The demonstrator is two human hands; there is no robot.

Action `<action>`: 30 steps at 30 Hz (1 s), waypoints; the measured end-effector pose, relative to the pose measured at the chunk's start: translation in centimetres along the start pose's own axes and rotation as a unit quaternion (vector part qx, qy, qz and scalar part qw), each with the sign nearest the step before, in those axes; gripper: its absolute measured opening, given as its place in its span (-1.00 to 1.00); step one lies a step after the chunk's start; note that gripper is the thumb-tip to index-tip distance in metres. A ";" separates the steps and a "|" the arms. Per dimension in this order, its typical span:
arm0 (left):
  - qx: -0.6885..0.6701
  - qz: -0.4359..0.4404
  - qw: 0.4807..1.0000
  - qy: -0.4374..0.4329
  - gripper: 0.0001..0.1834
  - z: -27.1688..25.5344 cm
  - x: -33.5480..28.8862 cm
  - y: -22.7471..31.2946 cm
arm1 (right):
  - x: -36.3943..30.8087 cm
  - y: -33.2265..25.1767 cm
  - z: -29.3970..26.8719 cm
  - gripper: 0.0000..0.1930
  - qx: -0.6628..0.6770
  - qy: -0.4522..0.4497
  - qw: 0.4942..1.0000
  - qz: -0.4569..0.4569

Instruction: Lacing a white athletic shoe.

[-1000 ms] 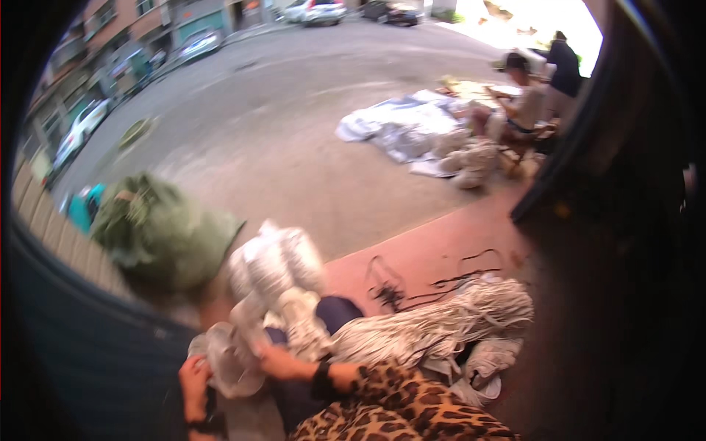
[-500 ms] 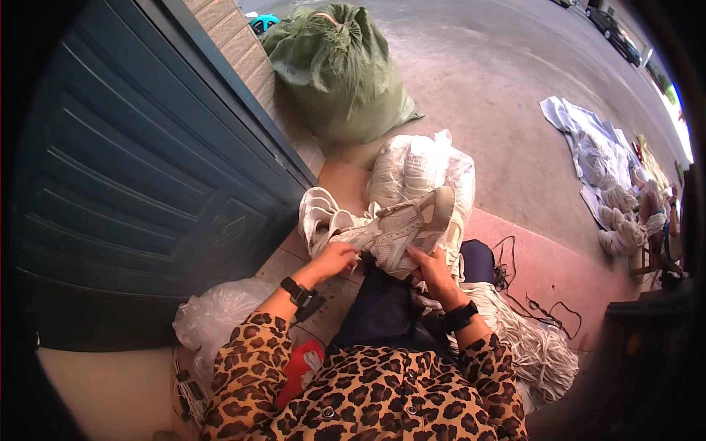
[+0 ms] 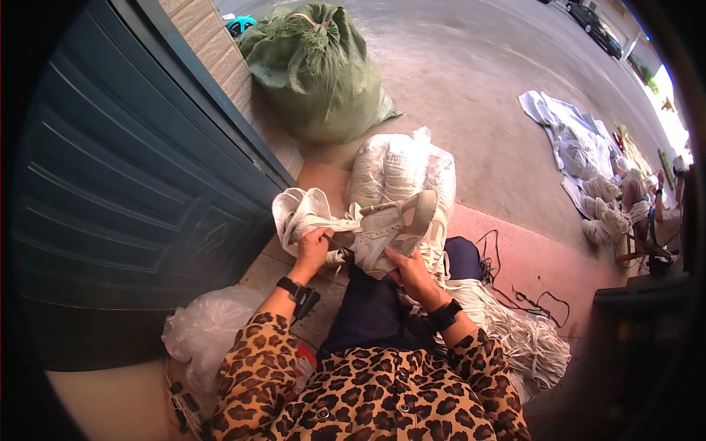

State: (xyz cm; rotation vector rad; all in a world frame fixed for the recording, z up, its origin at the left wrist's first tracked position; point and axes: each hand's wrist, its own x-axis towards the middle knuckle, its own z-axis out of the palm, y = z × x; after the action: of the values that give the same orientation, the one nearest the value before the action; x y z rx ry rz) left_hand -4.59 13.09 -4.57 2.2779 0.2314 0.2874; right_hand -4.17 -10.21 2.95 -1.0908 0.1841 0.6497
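Note:
A beige and grey shoe upper (image 3: 384,228) with perforated panels is tilted above my lap. My right hand (image 3: 413,278) is closed on its near side, thumb on top. Close to its left end, my left hand (image 3: 312,250) has its fingers closed; a thin dark piece sticks out from them toward the upper, too small to name. Beyond the left hand lie more off-white shoe uppers (image 3: 300,206), joined to the held one by pale laces or strips. A heap of cream laces (image 3: 515,338) lies beside my right leg.
Clear bags of white shoe parts (image 3: 401,165) stand ahead, before a big green sack (image 3: 320,81). A dark blue door (image 3: 140,198) is on the left, with a crumpled plastic bag (image 3: 209,320) near it. Black cords (image 3: 526,298) lie right; another person (image 3: 662,217) sits farther off.
My left hand has turned and closed more, and the thin dark piece now shows beside it. My right hand still holds the upper. The whole view has shifted slightly.

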 end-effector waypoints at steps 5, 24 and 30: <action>0.012 0.030 0.999 0.037 -0.86 -5.7 -2.1 7.2 | -2.4 -1.3 -3.7 -0.75 0.001 -0.076 0.993 0.095; -0.007 0.021 0.993 -0.118 -0.73 -0.6 -8.6 12.4 | -4.2 -1.1 -10.0 -0.66 0.225 -0.072 0.971 0.025; -0.122 -0.031 0.950 -0.287 -0.58 0.2 -6.4 11.1 | -4.2 -0.3 -10.0 -0.63 0.271 -0.025 0.962 0.023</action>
State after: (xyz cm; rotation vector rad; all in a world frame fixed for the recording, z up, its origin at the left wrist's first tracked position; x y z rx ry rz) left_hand -9.90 4.03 2.77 2.0040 -0.0363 -0.3641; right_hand -5.67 -20.67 0.38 -0.5431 0.3238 0.6184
